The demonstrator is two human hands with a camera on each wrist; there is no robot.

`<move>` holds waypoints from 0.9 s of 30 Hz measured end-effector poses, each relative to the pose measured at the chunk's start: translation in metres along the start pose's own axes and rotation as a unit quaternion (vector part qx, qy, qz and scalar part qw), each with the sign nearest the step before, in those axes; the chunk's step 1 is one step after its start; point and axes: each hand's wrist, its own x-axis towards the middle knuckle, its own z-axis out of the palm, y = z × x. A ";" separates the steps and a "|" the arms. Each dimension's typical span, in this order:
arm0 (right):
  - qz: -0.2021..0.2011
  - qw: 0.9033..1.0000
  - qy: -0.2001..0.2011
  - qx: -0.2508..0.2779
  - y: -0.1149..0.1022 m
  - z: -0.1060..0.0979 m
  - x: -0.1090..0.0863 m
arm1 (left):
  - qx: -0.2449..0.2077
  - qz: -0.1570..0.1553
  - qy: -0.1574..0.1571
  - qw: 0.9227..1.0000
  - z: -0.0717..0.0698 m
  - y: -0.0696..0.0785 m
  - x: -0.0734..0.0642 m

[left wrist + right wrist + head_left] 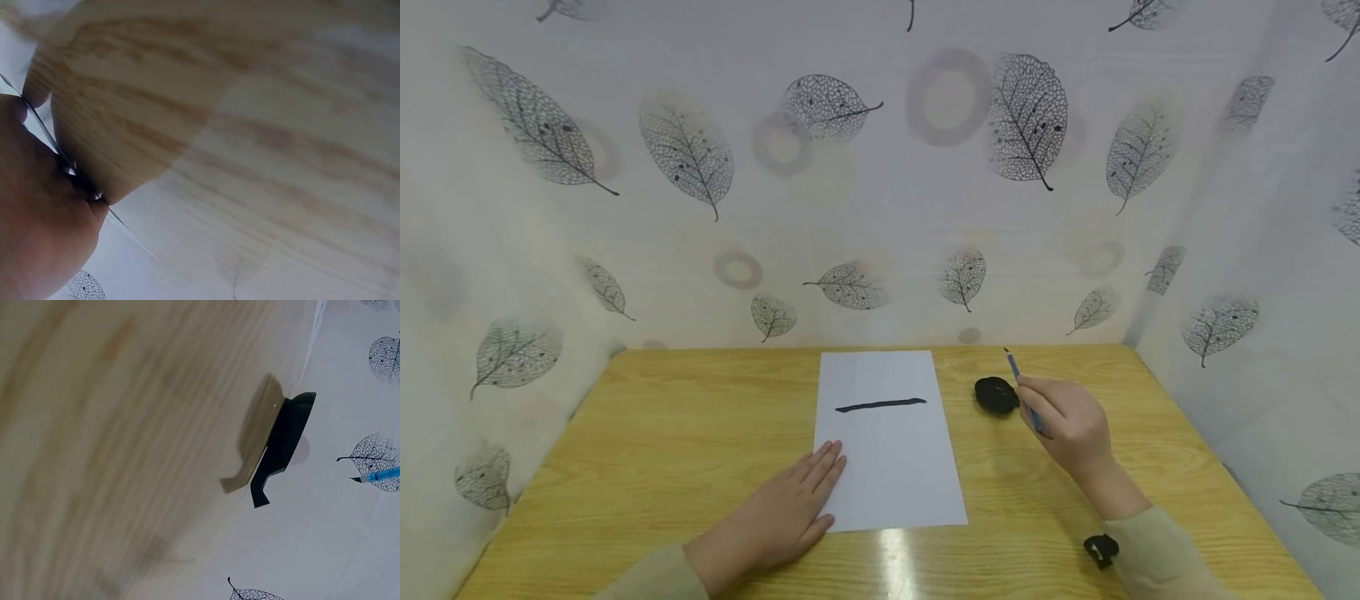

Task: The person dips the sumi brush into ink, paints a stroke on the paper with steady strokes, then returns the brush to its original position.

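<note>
A white sheet of paper point(891, 467) lies on the wooden table, bearing one black, nearly horizontal brush stroke point(880, 406). On the paper's lower left edge rests my left hand point(790, 508), its fingers extended. My left hand point(50, 219) is also in the left wrist view, at the paper's thin edge. A slim blue brush point(1013, 364) with a dark tip is pinched in my right hand point(1071, 421), tip pointing up and away. Just left of that hand sits a small black dish point(995, 395). The right wrist view shows the dish point(289, 434) side-on and the brush point(378, 476) raised off the table.
A small black object point(1102, 551) is by my right sleeve; its kind is unclear. Pale cloth point(880, 208) printed with leaves rises behind the table and along both sides. Bare wooden tabletop point(700, 417) stretches left of the paper.
</note>
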 end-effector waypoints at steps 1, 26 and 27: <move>-0.006 1.000 0.000 0.000 0.000 0.000 0.000 | 0.000 0.000 0.000 1.000 -0.001 0.000 0.000; -0.089 0.995 -0.045 0.002 0.012 -0.011 -0.009 | -0.013 -0.004 -0.010 1.000 0.000 0.000 0.001; -0.091 0.995 -0.048 0.001 0.012 -0.012 -0.009 | -0.014 -0.004 -0.010 1.000 -0.001 0.000 0.001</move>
